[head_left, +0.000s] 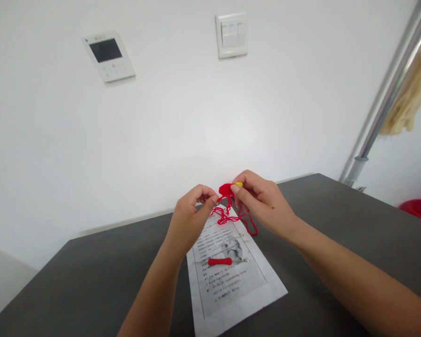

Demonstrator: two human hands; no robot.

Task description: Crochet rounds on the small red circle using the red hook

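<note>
My right hand (264, 201) pinches a small red crocheted piece (225, 190) between thumb and fingers. A small yellow item (239, 184), perhaps a stitch marker, shows at those fingertips. To its left, my left hand (192, 213) is closed, thumb against fingers, on red yarn (223, 220) beside the piece. Loose loops of this yarn hang down over the far end of a printed sheet (238, 302). Nearer to me, a crochet hook (220, 262) with a red handle lies across the sheet, untouched by either hand.
The dark grey table (101, 276) meets a white wall (168, 117). On the wall are an intercom panel (115, 65) and a light switch (233, 35). At right stand a metal pole (389, 100), a hanging yellowish cloth (409, 96) and a red object (419, 209).
</note>
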